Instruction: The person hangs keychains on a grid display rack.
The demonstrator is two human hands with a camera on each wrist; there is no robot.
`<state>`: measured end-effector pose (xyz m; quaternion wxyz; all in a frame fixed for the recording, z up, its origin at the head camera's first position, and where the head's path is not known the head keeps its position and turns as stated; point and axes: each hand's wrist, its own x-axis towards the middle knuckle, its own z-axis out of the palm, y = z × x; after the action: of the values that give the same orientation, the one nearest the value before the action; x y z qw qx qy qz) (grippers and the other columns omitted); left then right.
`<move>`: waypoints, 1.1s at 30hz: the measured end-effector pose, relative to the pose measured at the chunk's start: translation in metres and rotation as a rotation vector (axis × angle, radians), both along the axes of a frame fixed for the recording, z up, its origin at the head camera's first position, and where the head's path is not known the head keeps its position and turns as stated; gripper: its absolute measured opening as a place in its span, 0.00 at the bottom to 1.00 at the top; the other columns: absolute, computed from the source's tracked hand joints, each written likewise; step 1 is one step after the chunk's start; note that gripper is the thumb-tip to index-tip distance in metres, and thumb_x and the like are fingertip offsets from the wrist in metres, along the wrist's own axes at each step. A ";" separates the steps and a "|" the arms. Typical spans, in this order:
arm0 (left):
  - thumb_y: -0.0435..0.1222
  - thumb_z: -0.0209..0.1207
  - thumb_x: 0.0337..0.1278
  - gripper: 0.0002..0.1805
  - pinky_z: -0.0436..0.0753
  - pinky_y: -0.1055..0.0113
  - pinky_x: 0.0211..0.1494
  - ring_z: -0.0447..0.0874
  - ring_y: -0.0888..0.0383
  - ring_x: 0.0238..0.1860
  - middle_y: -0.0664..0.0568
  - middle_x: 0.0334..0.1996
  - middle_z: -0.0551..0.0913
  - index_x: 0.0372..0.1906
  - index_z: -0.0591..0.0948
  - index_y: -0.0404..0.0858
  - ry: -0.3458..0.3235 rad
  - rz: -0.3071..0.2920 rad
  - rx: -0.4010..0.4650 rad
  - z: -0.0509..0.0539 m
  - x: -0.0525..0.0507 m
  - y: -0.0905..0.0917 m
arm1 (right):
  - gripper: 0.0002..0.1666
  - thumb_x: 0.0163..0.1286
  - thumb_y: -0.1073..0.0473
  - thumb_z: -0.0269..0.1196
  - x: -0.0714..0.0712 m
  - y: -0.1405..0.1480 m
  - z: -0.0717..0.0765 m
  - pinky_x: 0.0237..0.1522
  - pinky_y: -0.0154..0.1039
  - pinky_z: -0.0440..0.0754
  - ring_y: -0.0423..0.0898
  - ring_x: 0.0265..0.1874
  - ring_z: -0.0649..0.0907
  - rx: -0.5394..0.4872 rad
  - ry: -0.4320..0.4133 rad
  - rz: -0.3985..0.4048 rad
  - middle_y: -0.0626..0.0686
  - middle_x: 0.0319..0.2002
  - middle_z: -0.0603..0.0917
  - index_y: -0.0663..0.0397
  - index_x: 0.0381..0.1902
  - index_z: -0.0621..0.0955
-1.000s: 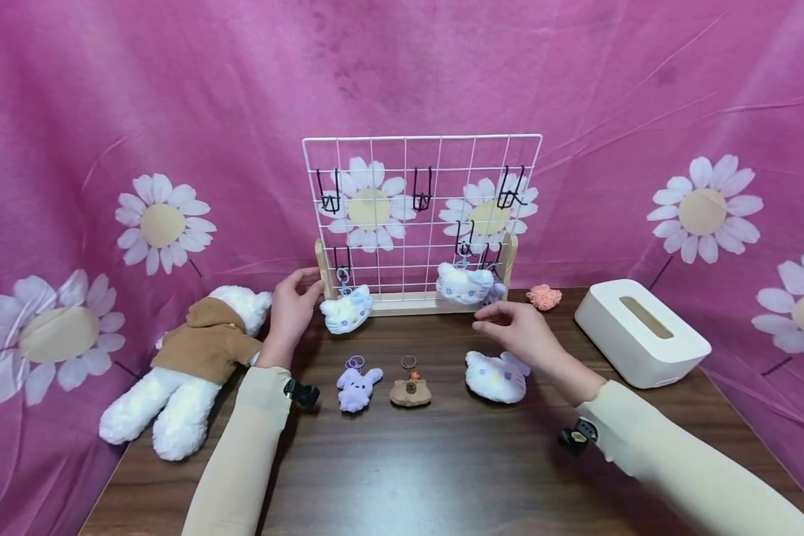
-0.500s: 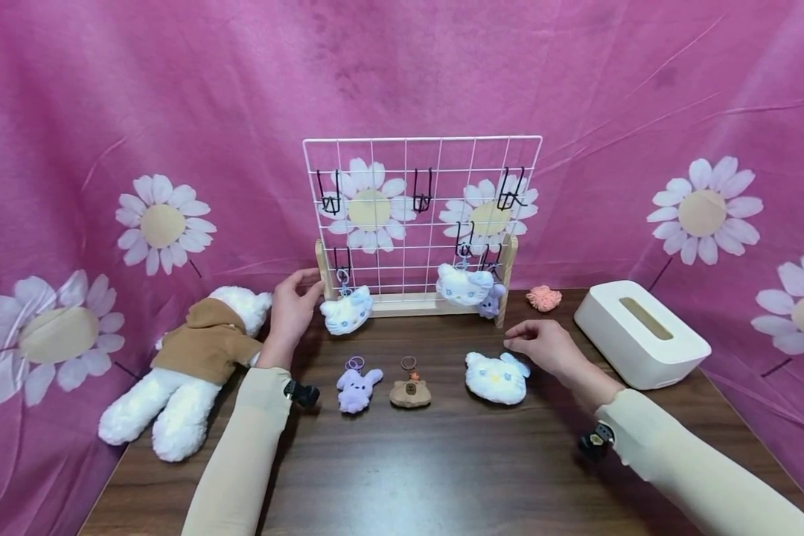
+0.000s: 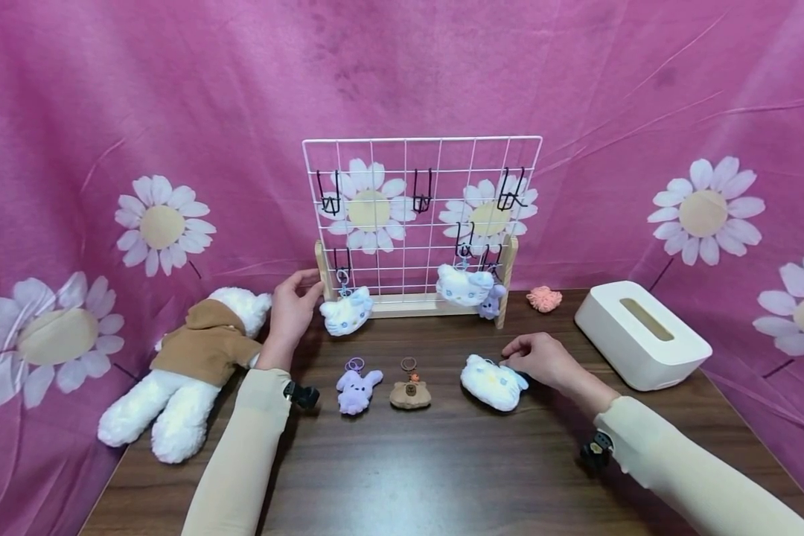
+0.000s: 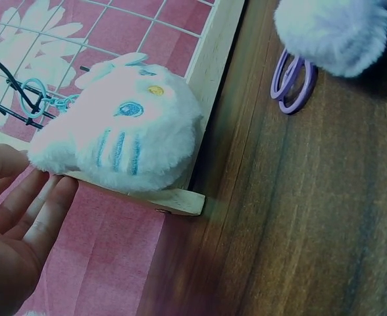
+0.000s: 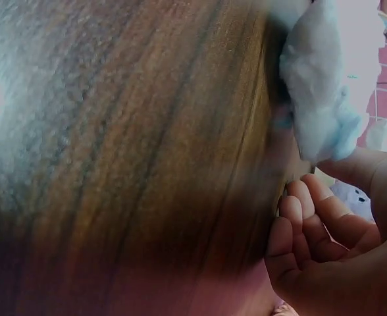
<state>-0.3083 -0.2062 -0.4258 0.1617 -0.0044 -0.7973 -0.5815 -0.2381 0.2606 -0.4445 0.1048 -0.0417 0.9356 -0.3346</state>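
Observation:
My left hand (image 3: 291, 313) grips the left wooden post of the white grid rack (image 3: 415, 304); in the left wrist view, its fingers (image 4: 54, 210) meet the post beside a hanging white cat plush (image 4: 141, 125). That plush (image 3: 347, 311) hangs from a black hook low on the rack's left. On the table, my right hand (image 3: 543, 365) pinches the upper right edge of another white cat plush (image 3: 492, 382), which lies tilted. The right wrist view shows that plush (image 5: 318, 79) at the thumb, other fingers (image 5: 299, 230) curled; the exact contact is partly hidden.
A purple plush (image 3: 355, 391) and a brown plush (image 3: 410, 394) lie on the table. Another cat plush (image 3: 464, 286) and a small purple one (image 3: 491, 301) hang at the rack's right. A clothed bear (image 3: 204, 339) lies left; a pink fluffy piece (image 3: 544, 299) and white tissue box (image 3: 643, 335) stand right.
My right hand has moved away from the rack, down and right, to the white plush on the table. That plush has turned and shifted slightly left. My left hand has stayed at the post.

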 end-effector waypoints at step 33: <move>0.32 0.64 0.83 0.18 0.91 0.82 0.48 0.89 0.46 0.56 0.33 0.62 0.90 0.68 0.85 0.30 -0.002 0.000 0.009 -0.001 0.000 0.001 | 0.10 0.68 0.69 0.66 -0.009 -0.020 0.001 0.37 0.32 0.78 0.42 0.33 0.80 0.037 0.057 0.242 0.49 0.35 0.92 0.52 0.36 0.92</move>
<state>-0.3087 -0.2057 -0.4268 0.1612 -0.0031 -0.7949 -0.5850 -0.2474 0.2403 -0.4431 0.1187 -0.1619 0.9323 -0.3008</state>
